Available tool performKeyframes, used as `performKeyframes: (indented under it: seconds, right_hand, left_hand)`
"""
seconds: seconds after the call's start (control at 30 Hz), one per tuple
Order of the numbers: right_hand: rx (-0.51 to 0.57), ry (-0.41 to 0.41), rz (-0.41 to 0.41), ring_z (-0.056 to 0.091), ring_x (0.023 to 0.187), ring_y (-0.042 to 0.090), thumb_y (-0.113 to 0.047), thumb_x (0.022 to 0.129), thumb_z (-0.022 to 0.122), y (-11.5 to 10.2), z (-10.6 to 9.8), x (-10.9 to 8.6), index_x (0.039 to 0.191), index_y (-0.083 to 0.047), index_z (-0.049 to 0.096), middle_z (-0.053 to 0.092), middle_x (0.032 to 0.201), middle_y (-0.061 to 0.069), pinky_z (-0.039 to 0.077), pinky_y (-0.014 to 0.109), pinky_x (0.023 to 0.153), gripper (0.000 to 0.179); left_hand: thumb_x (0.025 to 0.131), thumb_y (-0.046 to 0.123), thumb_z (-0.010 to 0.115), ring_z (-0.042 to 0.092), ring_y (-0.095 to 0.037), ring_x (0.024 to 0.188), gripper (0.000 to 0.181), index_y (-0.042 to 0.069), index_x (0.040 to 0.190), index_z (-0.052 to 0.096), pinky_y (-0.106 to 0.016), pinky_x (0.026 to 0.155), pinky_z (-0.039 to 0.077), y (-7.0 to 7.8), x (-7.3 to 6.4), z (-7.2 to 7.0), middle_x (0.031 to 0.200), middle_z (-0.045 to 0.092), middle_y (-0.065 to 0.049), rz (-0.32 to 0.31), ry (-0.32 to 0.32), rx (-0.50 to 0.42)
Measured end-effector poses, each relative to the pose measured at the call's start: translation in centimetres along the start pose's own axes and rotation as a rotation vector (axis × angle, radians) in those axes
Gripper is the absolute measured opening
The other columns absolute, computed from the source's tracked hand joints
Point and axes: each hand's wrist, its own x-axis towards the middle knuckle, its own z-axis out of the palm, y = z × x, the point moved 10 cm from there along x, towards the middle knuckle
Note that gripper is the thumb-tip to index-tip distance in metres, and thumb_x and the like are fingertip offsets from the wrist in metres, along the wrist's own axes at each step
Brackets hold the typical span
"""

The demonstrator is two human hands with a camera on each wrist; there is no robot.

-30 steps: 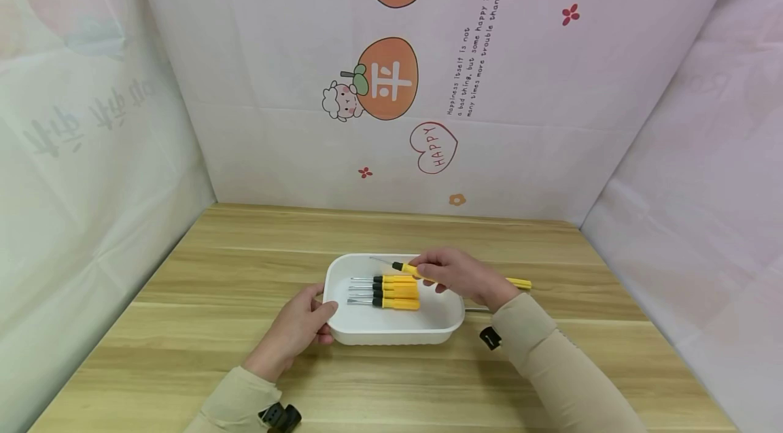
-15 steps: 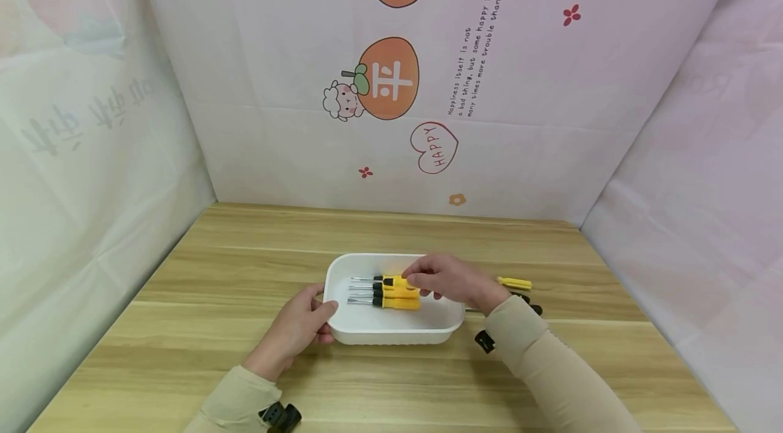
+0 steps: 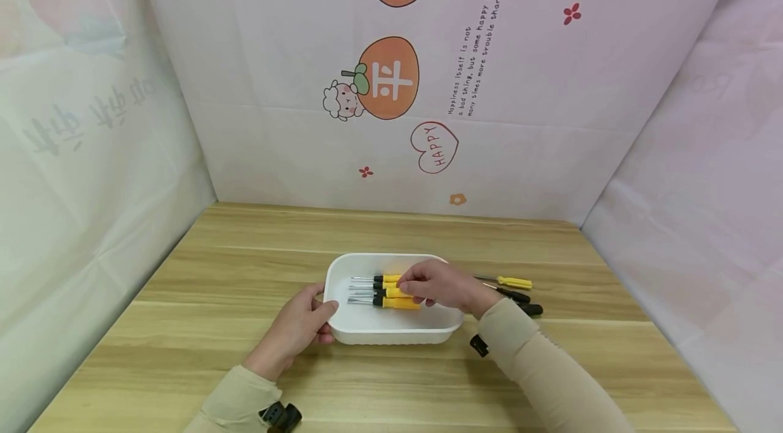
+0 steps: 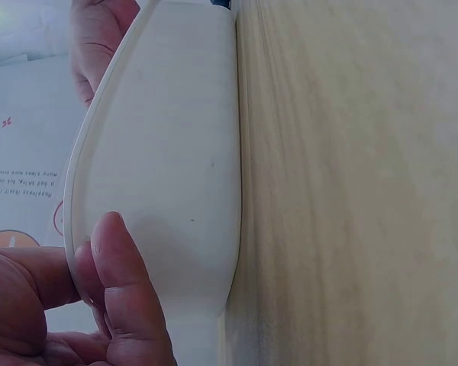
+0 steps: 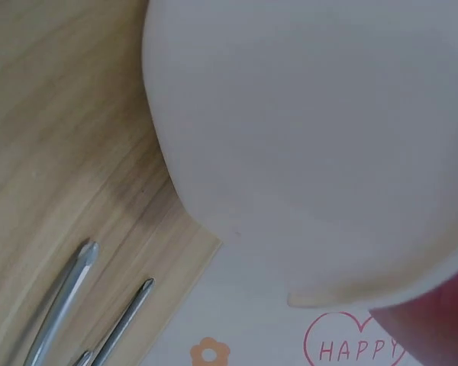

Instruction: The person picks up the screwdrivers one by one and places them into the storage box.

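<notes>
A white plastic tray (image 3: 397, 336) stands on the wooden table. My left hand (image 3: 298, 321) grips its left rim, thumb on one side and fingers on the other, as the left wrist view also shows on the tray wall (image 4: 168, 137). Inside the tray, several screwdrivers (image 3: 400, 304) with yellow handles and black collars lie side by side, shafts pointing left. Over the tray my right hand (image 3: 442, 285) pinches a yellow-handled screwdriver (image 3: 393, 293) low among them; the hand hides most of its handle. Only a small part of that hand (image 5: 435, 320) shows in the right wrist view.
Right of the tray lie a yellow-handled screwdriver (image 3: 515, 282) and black-handled ones (image 3: 531, 309), partly behind my right forearm. Their metal tips (image 5: 84, 255) show close to the tray in the right wrist view. A printed white cloth (image 3: 275, 147) walls the table's back and sides.
My right hand has lowered the screwdriver from above the tray's far side down among the others, moving slightly left and nearer. The left hand and the tray have stayed still.
</notes>
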Motion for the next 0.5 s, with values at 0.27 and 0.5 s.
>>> performKeyframes:
  seconds: [0.27, 0.5]
  right_hand:
    - [-0.036, -0.012, 0.007, 0.064, 0.085, 0.019, -0.025, 0.104, 0.065, -0.2, 0.7, 0.0, 0.108, -0.010, 0.075, 0.071, 0.102, 0.002, 0.055, 0.030, 0.071, 0.019]
    - [-0.034, -0.010, 0.050, 0.063, 0.085, 0.018, -0.027, 0.104, 0.067, 0.4, 1.2, 0.4, 0.107, -0.011, 0.075, 0.071, 0.098, 0.002, 0.055, 0.029, 0.072, 0.018]
  left_hand:
    - [0.104, 0.014, 0.060, 0.059, -0.019, 0.072, 0.054, -0.002, 0.153, 0.044, -0.029, 0.058, 0.061, -0.1, 0.1, 0.0, 0.098, 0.058, -0.016, -0.006, 0.000, 0.005]
    - [0.104, 0.014, 0.060, 0.059, -0.019, 0.072, 0.054, -0.002, 0.153, 0.044, -0.029, 0.059, 0.061, -0.1, 0.0, 0.1, 0.098, 0.058, -0.016, -0.009, -0.010, 0.006]
